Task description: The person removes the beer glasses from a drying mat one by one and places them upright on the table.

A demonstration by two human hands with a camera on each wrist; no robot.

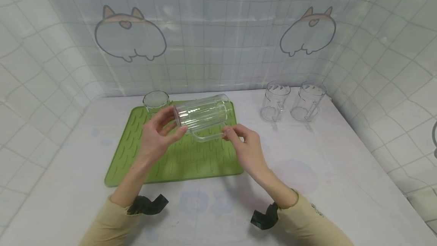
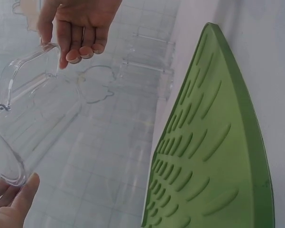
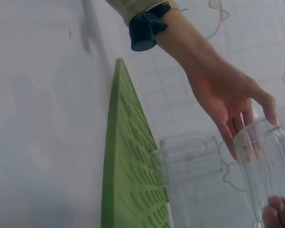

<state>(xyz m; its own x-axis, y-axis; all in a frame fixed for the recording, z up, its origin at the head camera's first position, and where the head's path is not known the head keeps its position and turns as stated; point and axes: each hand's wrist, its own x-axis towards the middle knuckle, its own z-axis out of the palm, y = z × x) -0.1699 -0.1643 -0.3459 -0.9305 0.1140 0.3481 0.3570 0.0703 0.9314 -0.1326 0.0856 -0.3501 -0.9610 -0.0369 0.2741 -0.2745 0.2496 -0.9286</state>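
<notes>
A clear glass mug (image 1: 205,114) lies tilted onto its side in the air, over the green ribbed mat (image 1: 191,168). My left hand (image 1: 154,134) grips its left end between thumb and fingers. With thumb and fingertips my right hand (image 1: 248,148) pinches the handle near the mug's other end; in the left wrist view these right-hand fingers (image 2: 85,40) show at the handle. The right wrist view has the left hand (image 3: 227,97) spread around one end of the mug. Another glass mug (image 1: 156,100) stands on the mat's back left corner, partly hidden behind the left hand.
Two more clear mugs, one (image 1: 275,101) beside the other (image 1: 308,101), stand upright at the back right of the white-covered table (image 1: 290,200). Tile-patterned walls (image 1: 218,48) rise behind and at both sides. Each wrist carries a black strapped device (image 1: 150,205).
</notes>
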